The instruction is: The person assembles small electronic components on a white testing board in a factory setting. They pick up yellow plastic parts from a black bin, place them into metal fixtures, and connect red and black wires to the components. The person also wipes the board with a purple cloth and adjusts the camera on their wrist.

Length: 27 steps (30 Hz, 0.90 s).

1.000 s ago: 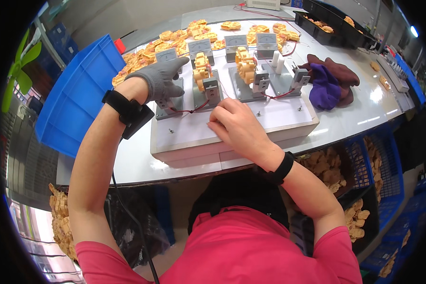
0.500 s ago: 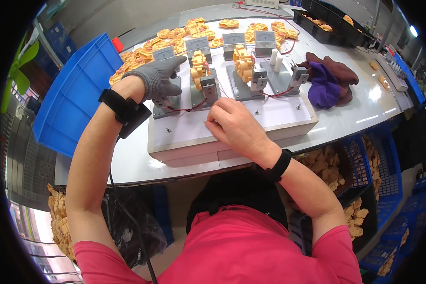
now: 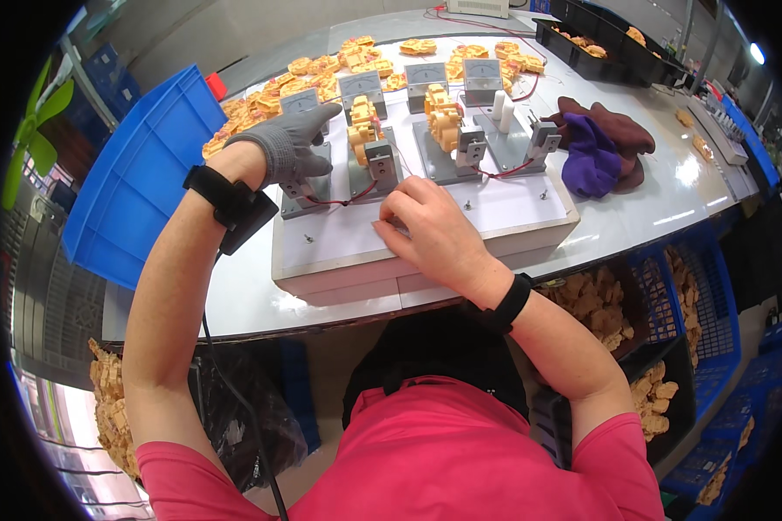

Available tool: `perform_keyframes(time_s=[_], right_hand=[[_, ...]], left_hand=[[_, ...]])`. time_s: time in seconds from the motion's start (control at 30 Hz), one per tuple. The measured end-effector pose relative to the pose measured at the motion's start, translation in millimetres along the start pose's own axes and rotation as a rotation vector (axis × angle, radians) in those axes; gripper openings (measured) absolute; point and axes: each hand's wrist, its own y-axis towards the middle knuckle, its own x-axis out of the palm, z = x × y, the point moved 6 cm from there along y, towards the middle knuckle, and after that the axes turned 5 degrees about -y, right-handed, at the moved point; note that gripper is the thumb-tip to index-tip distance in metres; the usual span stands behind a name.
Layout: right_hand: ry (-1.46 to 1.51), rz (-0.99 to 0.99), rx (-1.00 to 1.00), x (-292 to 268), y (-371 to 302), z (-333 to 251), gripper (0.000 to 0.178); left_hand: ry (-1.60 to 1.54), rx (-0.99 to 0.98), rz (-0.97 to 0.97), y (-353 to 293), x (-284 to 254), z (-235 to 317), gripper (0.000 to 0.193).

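My left hand [image 3: 297,146], in a grey glove, reaches over the leftmost grey test stand [image 3: 308,200]. Its index finger stretches out to the right and the thumb points apart below it. Whatever lies under the palm is hidden. My bare right hand [image 3: 433,227] rests at the front of the white board [image 3: 339,247], its thumb and fingertips drawn together. What they pinch, if anything, is covered by the hand. Just behind it, a second stand [image 3: 381,163] carries a yellow plastic part [image 3: 364,122]. Another yellow part [image 3: 443,117] sits on the third stand [image 3: 447,165].
Analog meters [image 3: 361,85] line the stands' back. The fourth stand has white posts [image 3: 506,115]. Small metal toggles [image 3: 308,239] dot the board's front. A blue bin [image 3: 139,174] stands left, purple cloth [image 3: 593,158] right, black trays [image 3: 573,39] behind. Yellow parts [image 3: 321,74] lie at the back.
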Motion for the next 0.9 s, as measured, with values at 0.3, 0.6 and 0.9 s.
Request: perform_keyframes(time_s=[0.3,0.6,0.9], right_hand=[[0.073,-0.03,0.048,5,1,6,0.013],[0.322,0.216,0.222,-9,12,16,0.04],[0.643,0.157,0.241,1,17,9,0.023]], left_hand=[[0.155,0.114,0.156,-1,-8,18,0.078],[0.269,0.403,-0.037,14,15,73,0.055],[0.099,0.699,0.253,19,0,52,0.025]])
